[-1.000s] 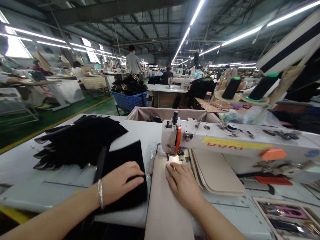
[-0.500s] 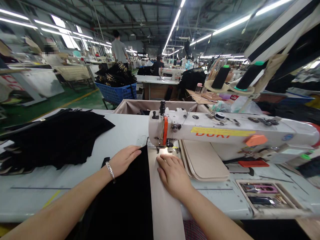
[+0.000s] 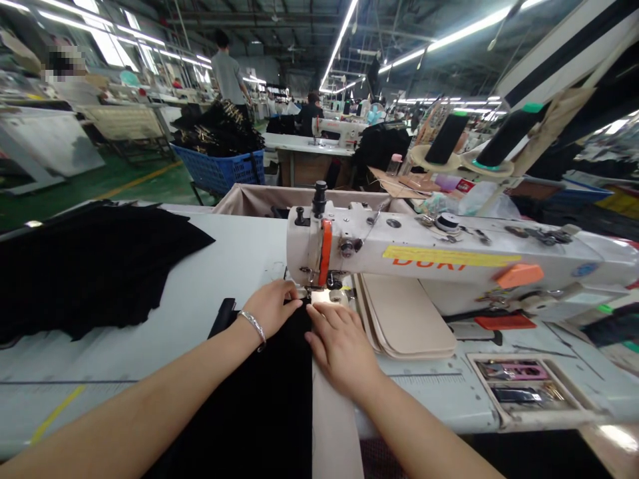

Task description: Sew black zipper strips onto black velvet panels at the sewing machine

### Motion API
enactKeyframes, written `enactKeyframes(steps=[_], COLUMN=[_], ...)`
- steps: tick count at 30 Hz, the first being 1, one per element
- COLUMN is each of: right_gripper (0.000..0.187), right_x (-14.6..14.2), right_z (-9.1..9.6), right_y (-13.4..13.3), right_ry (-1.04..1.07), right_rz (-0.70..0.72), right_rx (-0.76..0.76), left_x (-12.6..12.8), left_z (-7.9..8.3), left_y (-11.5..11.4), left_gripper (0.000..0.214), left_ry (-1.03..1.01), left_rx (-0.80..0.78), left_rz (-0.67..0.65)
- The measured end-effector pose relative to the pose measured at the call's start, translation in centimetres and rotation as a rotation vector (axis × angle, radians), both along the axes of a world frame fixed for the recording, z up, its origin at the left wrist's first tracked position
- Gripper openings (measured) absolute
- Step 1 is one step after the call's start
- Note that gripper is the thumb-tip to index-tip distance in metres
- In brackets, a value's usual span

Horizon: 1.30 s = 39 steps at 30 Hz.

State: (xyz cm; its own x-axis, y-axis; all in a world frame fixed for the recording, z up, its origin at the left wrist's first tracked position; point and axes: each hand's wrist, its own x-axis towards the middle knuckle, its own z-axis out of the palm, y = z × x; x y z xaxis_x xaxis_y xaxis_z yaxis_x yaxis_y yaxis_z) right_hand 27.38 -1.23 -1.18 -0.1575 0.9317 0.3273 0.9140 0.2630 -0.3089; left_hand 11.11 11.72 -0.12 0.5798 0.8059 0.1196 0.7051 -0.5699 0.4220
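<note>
My left hand (image 3: 273,308), with a silver bracelet at its wrist, pinches the top edge of a black fabric piece (image 3: 259,399) just in front of the sewing machine's presser foot (image 3: 308,293). Beneath and to the right of the black piece runs a beige fabric strip (image 3: 337,432). My right hand (image 3: 344,346) lies flat on that strip, fingertips at the black edge, holding nothing. The white sewing machine (image 3: 369,243) stands over the fingertips, its lamp lighting the needle area. The needle tip itself is too small to make out.
Stacked black fabric pieces (image 3: 94,266) lie on the left of the table. Beige panels (image 3: 407,319) rest under the machine arm. A tool tray (image 3: 529,392) is set at the right, thread cones (image 3: 446,140) behind. Beyond are a blue basket (image 3: 219,166) and a standing person (image 3: 228,76).
My left hand has moved right with the black fabric, bringing its edge over the beige strip and up to the presser foot. My right hand has barely moved. The view has shifted slightly.
</note>
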Motion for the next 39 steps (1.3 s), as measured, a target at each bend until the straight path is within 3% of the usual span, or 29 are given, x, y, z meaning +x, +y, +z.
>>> enactKeyframes(steps=[13, 20, 26, 35, 39], right_gripper=[0.046, 0.041, 0.04, 0.04, 0.039], right_x=[-0.1, 0.0, 0.0, -0.1, -0.4], right_z=[0.0, 0.0, -0.2, 0.0, 0.6], right_y=[0.1, 0.0, 0.0, 0.1, -2.9], right_ry=[0.007, 0.022, 0.026, 0.026, 0.042], right_rz=[-0.007, -0.005, -0.025, -0.023, 0.004], right_rx=[-0.007, 0.013, 0.028, -0.005, -0.059], left_x=[0.2, -1.8, -1.9, -1.5, -3.5], left_z=[-0.3, -1.0, -1.8, -1.9, -0.6], left_y=[-0.2, -3.0, -2.8, -2.1, -4.3], left_gripper=[0.006, 0.023, 0.025, 0.024, 0.031], left_ry=[-0.006, -0.045, -0.063, -0.081, 0.001], left_rx=[0.063, 0.21, 0.268, 0.194, 0.12], left_rz=[0.007, -0.363, -0.37, -0.361, -0.432])
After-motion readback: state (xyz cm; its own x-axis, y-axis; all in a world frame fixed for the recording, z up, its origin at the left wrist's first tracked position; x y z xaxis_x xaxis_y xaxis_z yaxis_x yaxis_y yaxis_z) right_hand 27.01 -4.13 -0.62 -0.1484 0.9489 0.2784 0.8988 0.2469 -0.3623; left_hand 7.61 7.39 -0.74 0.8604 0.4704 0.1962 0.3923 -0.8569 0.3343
